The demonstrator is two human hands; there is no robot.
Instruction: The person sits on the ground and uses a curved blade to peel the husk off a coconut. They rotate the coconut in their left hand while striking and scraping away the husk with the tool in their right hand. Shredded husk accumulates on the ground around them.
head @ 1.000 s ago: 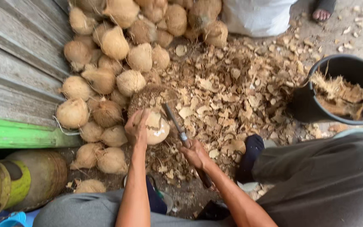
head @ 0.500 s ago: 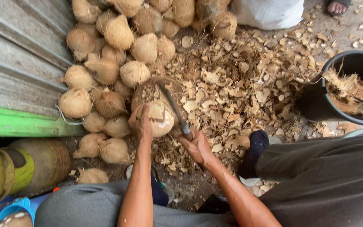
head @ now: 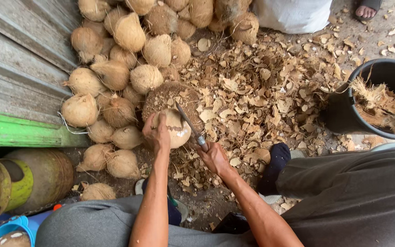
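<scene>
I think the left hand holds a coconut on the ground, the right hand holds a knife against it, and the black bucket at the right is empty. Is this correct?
Not quite: the head view shows the black bucket holds husk fibres, so it is not empty. The rest stands: the left hand holds the coconut, and the right hand holds the knife against it.

My two forearms are bare from the elbows down, with no sleeves, and the left hand point(head: 157, 132) and right hand point(head: 214, 158) wear no gloves. Loose grey cloth trousers point(head: 357, 192) fill the view from four to seven o'clock.
</scene>
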